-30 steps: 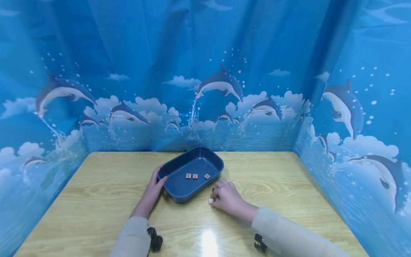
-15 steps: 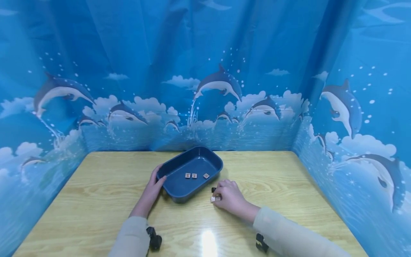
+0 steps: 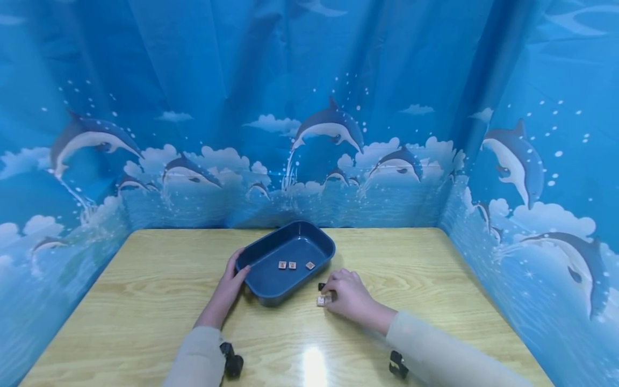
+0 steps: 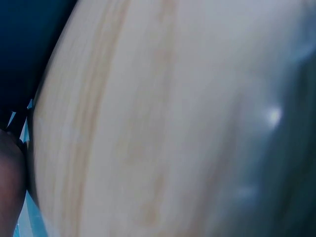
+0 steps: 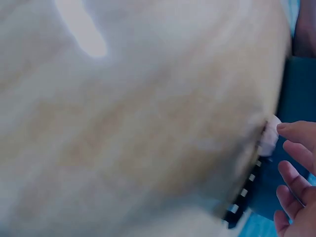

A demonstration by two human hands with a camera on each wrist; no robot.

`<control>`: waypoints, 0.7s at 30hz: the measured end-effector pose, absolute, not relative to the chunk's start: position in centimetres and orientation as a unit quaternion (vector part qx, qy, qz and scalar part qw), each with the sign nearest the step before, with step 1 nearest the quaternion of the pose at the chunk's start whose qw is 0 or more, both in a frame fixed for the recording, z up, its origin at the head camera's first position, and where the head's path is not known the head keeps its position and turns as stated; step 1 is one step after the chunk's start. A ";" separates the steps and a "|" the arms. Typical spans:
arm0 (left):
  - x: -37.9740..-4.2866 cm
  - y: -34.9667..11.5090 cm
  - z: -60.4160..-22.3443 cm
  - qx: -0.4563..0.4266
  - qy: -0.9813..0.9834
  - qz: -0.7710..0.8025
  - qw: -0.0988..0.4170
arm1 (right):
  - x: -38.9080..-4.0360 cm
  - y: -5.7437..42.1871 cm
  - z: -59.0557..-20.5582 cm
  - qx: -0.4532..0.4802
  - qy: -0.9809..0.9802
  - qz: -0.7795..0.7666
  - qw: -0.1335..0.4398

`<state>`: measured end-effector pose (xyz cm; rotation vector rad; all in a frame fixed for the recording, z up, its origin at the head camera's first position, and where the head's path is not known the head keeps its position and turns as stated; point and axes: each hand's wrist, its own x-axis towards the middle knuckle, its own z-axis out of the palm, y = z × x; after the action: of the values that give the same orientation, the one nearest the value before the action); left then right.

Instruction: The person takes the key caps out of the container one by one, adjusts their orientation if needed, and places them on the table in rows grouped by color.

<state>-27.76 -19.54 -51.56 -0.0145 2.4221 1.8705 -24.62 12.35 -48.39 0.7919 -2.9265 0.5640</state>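
Observation:
A dark blue rectangular tray (image 3: 271, 294) sits on the table, turned at an angle. Its left end is held by my left hand (image 3: 234, 274), thumb over the rim and fingers along the outside. Inside lie a left tile (image 3: 282, 265), a middle tile (image 3: 292, 265) and a right tile (image 3: 310, 265), small and pale with reddish marks. Right of the tray, my right hand (image 3: 349, 295) is at a small pale block (image 3: 321, 301); another pale block is partly hidden by the fingers. In the right wrist view, the fingertips (image 5: 282, 127) touch a pale block (image 5: 269, 138), with the fingers spread.
Beyond the right fingertips is a small black piece (image 3: 321, 287); the right wrist view has a black strip (image 5: 242, 197) with white squares. The wooden table (image 3: 159, 279) carries a bright glare spot near its front. A blue dolphin curtain (image 3: 271, 80) stands behind and beside it.
The right hand has shifted slightly right, uncovering more of the pale blocks and the black piece. The left hand and tray have hardly moved.

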 end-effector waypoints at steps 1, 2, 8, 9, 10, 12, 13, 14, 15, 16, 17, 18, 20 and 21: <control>-27.7 -19.5 -51.6 -0.004 0.791 0.611 0.041 | -24.7 12.4 -48.0 0.253 -0.948 0.190 0.024; -27.7 -19.5 -51.6 -0.005 0.790 0.611 0.042 | -24.8 12.4 -47.6 0.251 -0.948 0.196 0.021; -27.7 -19.5 -51.6 -0.005 0.791 0.610 0.035 | -25.7 12.3 -45.6 0.256 -0.939 0.229 0.016; -27.7 -19.6 -51.6 -0.006 0.792 0.610 0.034 | -25.9 12.1 -45.2 0.260 -0.937 0.232 0.015; -27.7 -19.6 -51.7 -0.004 0.791 0.611 0.032 | -26.2 12.0 -44.9 0.264 -0.936 0.233 0.015; -27.6 -19.5 -51.7 -0.002 0.790 0.613 0.028 | -26.7 11.6 -44.4 0.273 -0.933 0.234 0.019; -27.6 -19.5 -51.7 0.000 0.789 0.614 0.026 | -27.1 11.5 -44.1 0.279 -0.931 0.234 0.020; -27.6 -19.5 -51.7 0.001 0.788 0.616 0.024 | -27.4 11.3 -43.8 0.283 -0.930 0.233 0.019; -27.6 -19.5 -51.7 0.002 0.786 0.617 0.023 | -27.7 11.1 -43.5 0.286 -0.930 0.232 0.019; -27.6 -19.4 -51.6 0.005 0.784 0.620 0.021 | -28.1 11.0 -43.2 0.291 -0.929 0.228 0.017; -27.6 -19.4 -51.6 0.005 0.784 0.620 0.021 | -28.5 10.8 -42.9 0.297 -0.929 0.221 0.016; -27.6 -19.4 -51.6 0.005 0.783 0.621 0.022 | -29.0 10.6 -42.6 0.302 -0.929 0.214 0.010; -27.7 -19.3 -51.5 0.003 0.782 0.623 0.024 | -30.0 10.2 -42.1 0.314 -0.928 0.197 -0.009; -27.6 -19.3 -51.4 0.002 0.782 0.623 0.025 | -30.5 10.0 -41.8 0.323 -0.928 0.187 -0.019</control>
<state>-27.64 -19.33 -51.38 0.0070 2.4180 1.9251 -30.46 10.01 -41.82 1.0260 -2.9497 0.5952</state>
